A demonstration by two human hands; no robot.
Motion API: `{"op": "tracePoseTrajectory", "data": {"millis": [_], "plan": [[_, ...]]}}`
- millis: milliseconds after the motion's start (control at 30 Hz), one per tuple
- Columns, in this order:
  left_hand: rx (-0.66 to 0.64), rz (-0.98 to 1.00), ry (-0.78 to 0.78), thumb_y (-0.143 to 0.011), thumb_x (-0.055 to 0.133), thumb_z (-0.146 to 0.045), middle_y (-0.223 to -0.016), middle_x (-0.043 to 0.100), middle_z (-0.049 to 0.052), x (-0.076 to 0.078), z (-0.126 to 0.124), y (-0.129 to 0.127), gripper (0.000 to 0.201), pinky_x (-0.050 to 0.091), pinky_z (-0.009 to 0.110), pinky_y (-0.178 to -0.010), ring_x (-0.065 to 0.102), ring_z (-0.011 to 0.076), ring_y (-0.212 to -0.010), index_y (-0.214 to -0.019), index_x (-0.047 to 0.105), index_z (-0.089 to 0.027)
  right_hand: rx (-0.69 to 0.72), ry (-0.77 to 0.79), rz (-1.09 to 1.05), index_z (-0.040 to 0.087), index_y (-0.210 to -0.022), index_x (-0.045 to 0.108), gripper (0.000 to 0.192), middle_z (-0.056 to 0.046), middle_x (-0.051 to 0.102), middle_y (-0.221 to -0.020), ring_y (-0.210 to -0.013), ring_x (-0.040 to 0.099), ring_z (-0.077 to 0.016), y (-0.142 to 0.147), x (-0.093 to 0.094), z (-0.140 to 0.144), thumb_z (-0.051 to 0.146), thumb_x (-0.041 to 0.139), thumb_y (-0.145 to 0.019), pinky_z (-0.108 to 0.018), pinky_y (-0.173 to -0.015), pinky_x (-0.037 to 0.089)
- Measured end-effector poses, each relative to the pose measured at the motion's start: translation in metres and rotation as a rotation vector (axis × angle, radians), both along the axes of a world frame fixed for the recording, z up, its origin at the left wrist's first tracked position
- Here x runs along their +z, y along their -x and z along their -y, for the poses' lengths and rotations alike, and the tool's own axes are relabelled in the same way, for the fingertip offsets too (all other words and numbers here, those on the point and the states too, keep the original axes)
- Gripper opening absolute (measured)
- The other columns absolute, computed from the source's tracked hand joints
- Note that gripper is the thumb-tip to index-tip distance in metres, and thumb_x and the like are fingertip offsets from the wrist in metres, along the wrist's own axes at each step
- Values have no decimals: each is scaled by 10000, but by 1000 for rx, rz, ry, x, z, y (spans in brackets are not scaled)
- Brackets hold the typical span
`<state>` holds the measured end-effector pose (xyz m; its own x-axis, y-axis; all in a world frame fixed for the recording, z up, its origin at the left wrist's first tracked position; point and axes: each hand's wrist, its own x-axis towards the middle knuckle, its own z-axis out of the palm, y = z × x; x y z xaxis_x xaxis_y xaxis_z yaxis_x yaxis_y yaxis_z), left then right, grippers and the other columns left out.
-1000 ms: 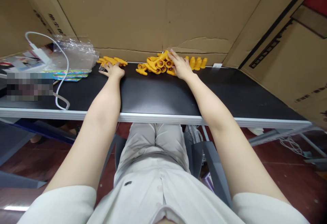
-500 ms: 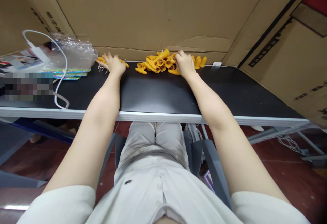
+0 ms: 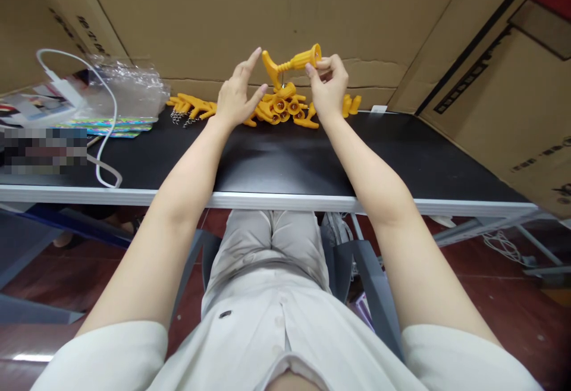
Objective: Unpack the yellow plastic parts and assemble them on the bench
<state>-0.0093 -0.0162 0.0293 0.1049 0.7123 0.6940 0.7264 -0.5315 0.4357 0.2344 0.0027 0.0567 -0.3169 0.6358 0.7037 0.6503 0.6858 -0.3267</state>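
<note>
Right hand (image 3: 329,84): pinching the yellow plastic piece (image 3: 292,62) at its ribbed barrel.
Left hand (image 3: 238,94): spread loose at nine o'clock of it, holding nothing.
Handling: probably light and stiff; grip the barrel.

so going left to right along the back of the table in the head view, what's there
white cable → clear plastic bag → small yellow pile → left hand → held yellow piece → right hand → upright yellow pieces

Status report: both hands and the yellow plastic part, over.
Right hand pinches raised yellow plastic part. Left hand open beside it. Nothing between them.
</note>
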Motion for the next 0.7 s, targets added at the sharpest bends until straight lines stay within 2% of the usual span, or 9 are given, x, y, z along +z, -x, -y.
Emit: {"op": "tracePoseTrajectory", "data": {"millis": [100,167,333,433,600,700], "plan": [[-13,-3,0,-957,700,-630,-1593,654,124,-3,-6,-5,719,504,511,-1273,630,394,-1487,-1609,569,-358,93,58,-171,303,-1221,691,505,-77,713,-1217,-1224,742,-309,8,-4,-1,766,697,-1019,-476,-1008,656],[2,17,-9,-967,705,-609,-1489,706,130,-6,-13,-6,606,492,533,-1291,635,401,-1478,-1509,634,-350,146,97,-278,302,-1175,691,517,-58,719,-1179,-1168,764,-286,13,-8,-6,775,755,-976,-451,-981,669],[65,53,-12,-946,726,-566,-1448,694,116,-9,-24,-2,439,486,578,-1301,617,416,-1481,-1337,680,-371,187,167,-521,273,-962,607,573,-29,715,-1083,-975,794,-223,17,-23,-33,812,796,-918,-431,-965,677],[89,64,0,-931,718,-556,-1453,673,101,-9,-25,0,407,499,587,-1288,603,417,-1486,-1305,670,-402,217,237,-545,275,-938,547,622,-14,700,-1011,-913,803,-217,15,-29,-44,846,790,-900,-416,-913,682],[107,58,12,-918,677,-529,-1457,647,97,-6,-21,2,420,497,596,-1277,591,427,-1475,-1323,661,-421,261,333,-557,291,-1042,534,620,17,685,-937,-756,789,-180,11,-30,-51,863,742,-929,-329,-749,654],[132,45,14,-902,699,-494,-1420,661,80,-4,-16,2,424,514,561,-1258,605,424,-1434,-1320,677,-431,270,394,-469,296,-1143,574,554,14,731,-984,-774,793,-176,6,-25,-45,799,733,-976,-337,-772,663]]}}
